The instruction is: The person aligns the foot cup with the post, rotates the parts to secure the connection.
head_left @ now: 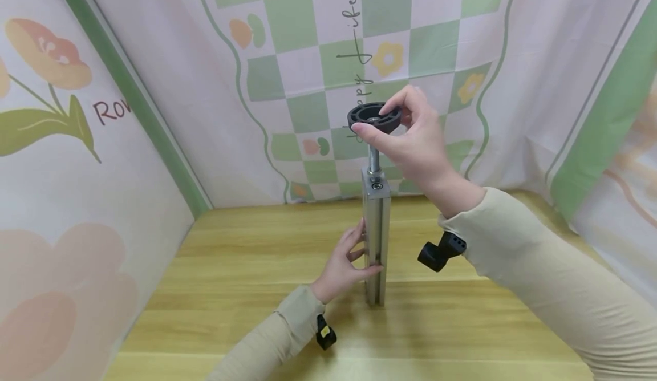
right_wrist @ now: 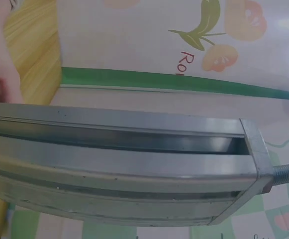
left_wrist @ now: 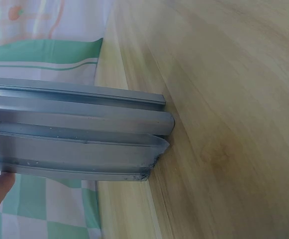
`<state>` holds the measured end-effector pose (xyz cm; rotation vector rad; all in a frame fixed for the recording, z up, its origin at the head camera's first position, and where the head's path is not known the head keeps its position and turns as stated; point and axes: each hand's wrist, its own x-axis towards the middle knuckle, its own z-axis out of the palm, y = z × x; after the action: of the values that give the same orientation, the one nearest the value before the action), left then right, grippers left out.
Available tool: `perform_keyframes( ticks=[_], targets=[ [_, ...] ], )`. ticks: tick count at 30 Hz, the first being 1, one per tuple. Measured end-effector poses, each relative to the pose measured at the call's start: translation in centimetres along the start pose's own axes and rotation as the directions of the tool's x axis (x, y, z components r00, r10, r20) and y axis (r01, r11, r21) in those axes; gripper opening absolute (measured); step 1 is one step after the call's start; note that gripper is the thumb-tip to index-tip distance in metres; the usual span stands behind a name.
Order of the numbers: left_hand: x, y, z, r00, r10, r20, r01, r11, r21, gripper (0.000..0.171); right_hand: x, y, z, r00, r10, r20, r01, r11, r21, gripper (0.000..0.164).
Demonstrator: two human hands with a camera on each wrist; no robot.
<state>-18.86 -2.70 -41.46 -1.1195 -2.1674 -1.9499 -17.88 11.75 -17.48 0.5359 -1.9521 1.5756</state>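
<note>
A: Where's the metal profile [head_left: 378, 230] rn?
B: Upright on the wooden tabletop [head_left: 231, 278]. L hand [head_left: 343, 267] on its lower half, R hand [head_left: 418, 138] above its top end.
A: L fingers?
B: Spread. Thumb across the profile's near side, other fingertips on its left side, holding it b/w them. L wrist view only gets one fingertip against the metal, plus the grooved lower end by the wood.
A: & R?
B: Thumb + a finger pinch the rim of a round black foot [head_left: 372, 113], right over the profile. Other fingers mostly hidden, can't tell how they lie.
A: What's b/w foot & profile?
B: Threaded rod [head_left: 374, 157], vertical, up from the end plate [head_left: 386, 192] capping the profile. Screw head [head_left: 377, 186] in the plate, near side of the rod.
A: Surroundings?
B: Patterned cloth [head_left: 292, 67] behind the profile, green/white checks w/ flowers. Beige R sleeve [head_left: 544, 255] to the profile's right, w/ a black wrist unit [head_left: 436, 252] under its cuff.
</note>
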Motion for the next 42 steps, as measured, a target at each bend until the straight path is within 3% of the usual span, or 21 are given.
perform_keyframes(
  ticks=[8, 15, 21, 25, 28, 33, 39, 42],
  targets=[
    [0.0, -0.2, 0.0, 1.0, -0.006, 0.007, 0.006, 1.0, -0.001, 0.104, -0.2, 0.0, 0.7, 0.992, -0.083, -0.093, 0.068, 0.986, -0.152, 0.037],
    [0.0, -0.3, 0.0, 1.0, 0.01, -0.004, -0.01, 1.0, -0.014, 0.103, -0.3, 0.4, 0.5, 0.988, -0.137, -0.067, 0.125, 0.978, -0.164, 0.034],
    [0.0, -0.2, 0.0, 1.0, 0.029, -0.004, -0.029, 1.0, -0.005, 0.102, -0.4, 1.5, 0.0, 0.987, -0.16, -0.014, 0.16, 0.987, -0.033, 0.036],
    [0.0, -0.5, 0.0, 1.0, 0.027, -0.004, -0.027, 1.0, 0.0, 0.1, 0.1, 1.8, -0.1, 0.994, -0.11, 0.006, 0.108, 0.983, 0.147, 0.036],
    [0.1, -0.4, 0.0, 1.0, 0.008, -0.008, -0.008, 1.0, -0.006, 0.097, 0.7, 2.1, -0.2, 0.992, -0.065, 0.107, 0.025, 0.942, 0.335, 0.033],
    [0.2, -0.3, 0.0, 1.0, -0.016, -0.009, 0.016, 1.0, 0.006, 0.097, 1.6, 3.0, -0.3, 0.953, -0.024, 0.301, -0.154, 0.819, 0.553, 0.035],
    [0.1, -0.2, 0.0, 1.0, -0.02, 0.003, 0.02, 1.0, 0.012, 0.101, 1.8, 3.4, -0.2, 0.937, -0.086, 0.339, -0.19, 0.686, 0.702, 0.034],
    [0.0, -0.2, 0.0, 1.0, -0.02, 0.001, 0.019, 1.0, 0.013, 0.101, 1.9, 3.2, -0.1, 0.933, -0.121, 0.338, -0.176, 0.666, 0.724, 0.035]
  ],
)
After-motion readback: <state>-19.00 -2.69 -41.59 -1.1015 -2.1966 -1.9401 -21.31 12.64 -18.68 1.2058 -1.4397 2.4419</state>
